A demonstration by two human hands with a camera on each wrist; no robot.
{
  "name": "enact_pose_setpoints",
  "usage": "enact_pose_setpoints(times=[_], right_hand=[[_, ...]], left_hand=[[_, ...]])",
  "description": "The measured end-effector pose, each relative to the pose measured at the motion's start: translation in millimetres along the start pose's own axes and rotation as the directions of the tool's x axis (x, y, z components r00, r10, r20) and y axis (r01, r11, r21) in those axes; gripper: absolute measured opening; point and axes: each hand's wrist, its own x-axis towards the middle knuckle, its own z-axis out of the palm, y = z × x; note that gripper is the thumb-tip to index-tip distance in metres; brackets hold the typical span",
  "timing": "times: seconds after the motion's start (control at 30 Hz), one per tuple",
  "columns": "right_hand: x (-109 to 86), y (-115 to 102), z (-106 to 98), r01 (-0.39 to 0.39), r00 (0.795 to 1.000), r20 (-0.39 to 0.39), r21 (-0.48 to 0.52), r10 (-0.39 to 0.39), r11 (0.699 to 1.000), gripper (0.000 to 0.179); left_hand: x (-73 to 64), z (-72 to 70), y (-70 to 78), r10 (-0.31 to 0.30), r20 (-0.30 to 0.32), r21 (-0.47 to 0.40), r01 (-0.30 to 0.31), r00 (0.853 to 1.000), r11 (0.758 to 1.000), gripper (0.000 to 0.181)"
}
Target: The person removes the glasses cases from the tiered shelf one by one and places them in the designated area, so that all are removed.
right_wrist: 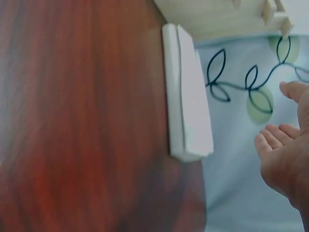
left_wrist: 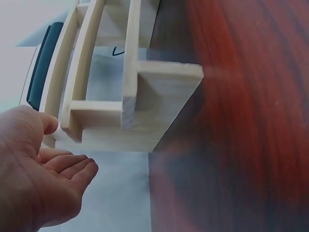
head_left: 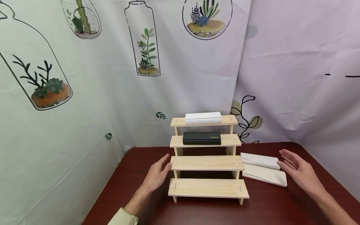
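A pale wooden stepped rack (head_left: 206, 188) with several shelves stands in the middle of the table. On its top shelf lies a slim white case (head_left: 203, 118), and on the shelf below a black case (head_left: 201, 138) with small lettering. My left hand (head_left: 156, 174) is at the rack's left side, fingertips right by the end of the second shelf from the bottom, fingers loose, holding nothing. To the right of the rack a white case (head_left: 261, 160) and a cream case with a curved flap (head_left: 264, 175) lie side by side. My right hand (head_left: 302, 172) hovers beside them, fingers extended and empty.
The dark red wooden table (head_left: 211, 215) has a rounded far right corner. Behind and beside it hangs a pale cloth (head_left: 182, 84) printed with plants in glass jars. A light sleeve (head_left: 123, 217) covers the left forearm.
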Motion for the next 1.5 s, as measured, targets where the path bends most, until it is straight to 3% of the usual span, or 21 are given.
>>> enact_pose_setpoints(times=[0.2, 0.6, 1.0, 1.2, 1.5], right_hand=[[15.5, -27, 15, 0.063, 0.998, 0.02, 0.052, -0.064, 0.997, 0.064], [38.1, -71, 51, 0.116, 0.992, 0.042, 0.096, -0.121, 0.989, 0.062], [51.6, -93, 78, 0.127, 0.985, 0.102, 0.096, -0.137, 0.987, 0.065], [58.5, -102, 90, 0.14, 0.98, 0.124, 0.112, -0.154, 0.984, 0.066], [65.5, -111, 102, 0.162, 0.982, 0.094, 0.019, -0.163, 0.987, 0.065]], left_hand=[[7.3, -7.9, 2.3, 0.006, -0.009, 0.007, -0.006, 1.0, 1.0, 0.054], [19.1, -13.8, 11.8, 0.037, -0.032, -0.051, -0.039, 0.999, 0.998, 0.056], [31.2, -10.3, 18.5, 0.034, -0.058, -0.136, -0.042, 0.998, 0.99, 0.058], [39.5, -5.7, 22.0, 0.025, -0.085, -0.127, -0.036, 0.996, 0.991, 0.06], [54.0, 0.6, 26.5, 0.001, -0.124, -0.142, -0.019, 0.992, 0.99, 0.06]])
